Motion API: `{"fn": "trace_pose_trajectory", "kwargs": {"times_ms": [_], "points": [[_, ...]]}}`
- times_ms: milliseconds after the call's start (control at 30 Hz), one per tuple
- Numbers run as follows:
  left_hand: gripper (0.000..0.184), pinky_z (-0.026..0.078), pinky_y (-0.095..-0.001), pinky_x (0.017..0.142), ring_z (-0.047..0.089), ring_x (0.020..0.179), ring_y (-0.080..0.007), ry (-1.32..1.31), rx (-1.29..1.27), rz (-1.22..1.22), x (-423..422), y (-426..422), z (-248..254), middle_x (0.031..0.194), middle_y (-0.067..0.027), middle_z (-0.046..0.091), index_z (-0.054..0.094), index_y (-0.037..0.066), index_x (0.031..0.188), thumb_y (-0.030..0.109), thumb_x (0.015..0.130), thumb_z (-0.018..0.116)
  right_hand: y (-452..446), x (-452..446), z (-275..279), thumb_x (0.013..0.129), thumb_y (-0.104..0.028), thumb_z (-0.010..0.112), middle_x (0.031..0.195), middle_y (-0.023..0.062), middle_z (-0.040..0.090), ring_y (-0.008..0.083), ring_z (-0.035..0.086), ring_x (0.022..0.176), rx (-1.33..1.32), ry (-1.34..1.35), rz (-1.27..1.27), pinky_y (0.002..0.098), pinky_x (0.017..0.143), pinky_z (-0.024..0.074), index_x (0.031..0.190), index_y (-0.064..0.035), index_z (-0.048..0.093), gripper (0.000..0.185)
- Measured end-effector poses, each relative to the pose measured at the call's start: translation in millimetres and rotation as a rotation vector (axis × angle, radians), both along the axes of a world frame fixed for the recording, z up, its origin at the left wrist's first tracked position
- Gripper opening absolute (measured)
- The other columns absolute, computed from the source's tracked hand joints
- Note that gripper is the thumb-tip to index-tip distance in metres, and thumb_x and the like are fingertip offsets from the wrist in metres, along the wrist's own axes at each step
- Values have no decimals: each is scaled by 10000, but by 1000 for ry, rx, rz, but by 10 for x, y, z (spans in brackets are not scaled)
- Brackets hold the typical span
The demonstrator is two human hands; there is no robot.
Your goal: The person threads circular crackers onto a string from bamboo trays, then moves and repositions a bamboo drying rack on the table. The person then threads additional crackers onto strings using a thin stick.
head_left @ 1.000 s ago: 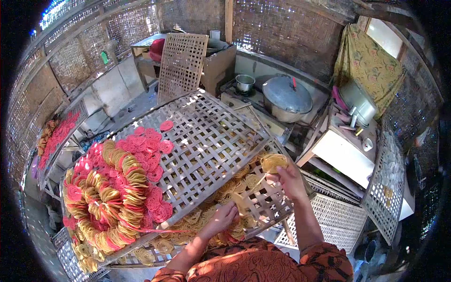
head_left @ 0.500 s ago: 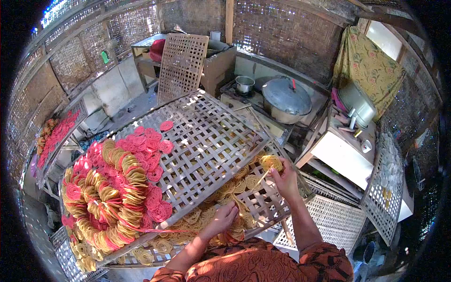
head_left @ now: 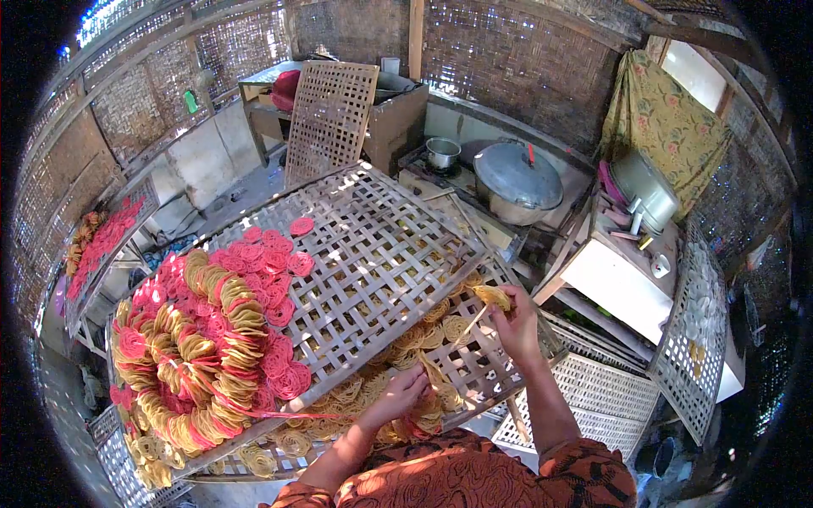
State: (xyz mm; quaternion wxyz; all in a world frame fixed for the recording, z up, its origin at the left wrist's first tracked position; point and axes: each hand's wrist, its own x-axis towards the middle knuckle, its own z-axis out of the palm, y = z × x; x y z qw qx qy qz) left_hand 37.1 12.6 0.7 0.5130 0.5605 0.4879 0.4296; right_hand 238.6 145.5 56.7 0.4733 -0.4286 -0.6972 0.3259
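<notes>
My right hand (head_left: 516, 328) pinches a yellow lacy disc (head_left: 491, 296) above the right end of the lower woven tray (head_left: 481, 360); a thin pale stick or strip runs down-left from it. Lower left, my left hand (head_left: 405, 393) is closed around the edge of another yellow disc (head_left: 430, 369), seen nearly edge-on. Many yellow discs (head_left: 347, 389) lie on the lower tray around it. The upper woven tray (head_left: 364, 245) bears pink discs (head_left: 269, 254) and a coiled string of yellow and pink discs (head_left: 241, 326) on its left part. A pink ribbon (head_left: 296, 416) trails towards my left hand.
Behind the trays are a large lidded pot (head_left: 518, 173) and a small pot (head_left: 443, 152) on a stove. At right, a table (head_left: 622, 284) holds metal pots. More woven trays (head_left: 593, 398) lean at the lower right; another rack (head_left: 140, 207) with pink discs is far left.
The disc at my right hand has turned from face-on to a narrower, tilted view. The disc at my left hand has lifted slightly, while both hands stay in nearly the same places.
</notes>
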Motion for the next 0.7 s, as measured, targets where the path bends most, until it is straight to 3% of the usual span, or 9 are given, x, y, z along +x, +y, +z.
{"fn": "trace_pose_trajectory", "kwargs": {"times_ms": [133, 267, 433, 533, 700], "points": [[252, 340, -201, 539, 382, 611, -53, -159, -165, -179, -70, 22, 119, 719, 69, 430, 497, 49, 1069, 246, 964, 380, 53, -3, -80, 841, 16, 550, 1009, 97, 559, 145, 575, 910, -189, 279, 89, 266, 744, 509, 1099, 14, 416, 290], [277, 326, -192, 550, 371, 625, -46, -271, -137, -150, -25, 32, -132, 714, 72, 403, 500, 49, 1093, 264, 968, 379, 68, -33, -118, 834, 32, 545, 1020, 98, 543, 141, 572, 915, -239, 380, 102, 291, 769, 527, 1092, 14, 399, 297], [308, 377, -187, 655, 433, 731, -45, -347, -231, -56, 3, -15, 101, 832, 49, 503, 512, 50, 1121, 284, 965, 386, 82, -23, -138, 832, 48, 537, 1007, 105, 546, 139, 575, 899, -176, 300, 65, 270, 771, 513, 1088, 16, 400, 292], [334, 388, -188, 711, 458, 787, -47, -361, -317, -150, -80, 10, -165, 920, 34, 542, 513, 51, 1158, 293, 962, 392, 71, -38, -102, 829, 55, 539, 998, 109, 549, 139, 573, 902, -185, 296, 64, 258, 775, 505, 1084, 23, 397, 293], [336, 399, -193, 695, 473, 777, -51, -358, -295, -137, -69, 33, -124, 916, 24, 554, 519, 54, 1151, 300, 962, 390, 33, -15, -105, 813, 55, 565, 1032, 97, 565, 146, 566, 940, -138, 148, 125, 271, 801, 487, 1088, -7, 432, 312]]}}
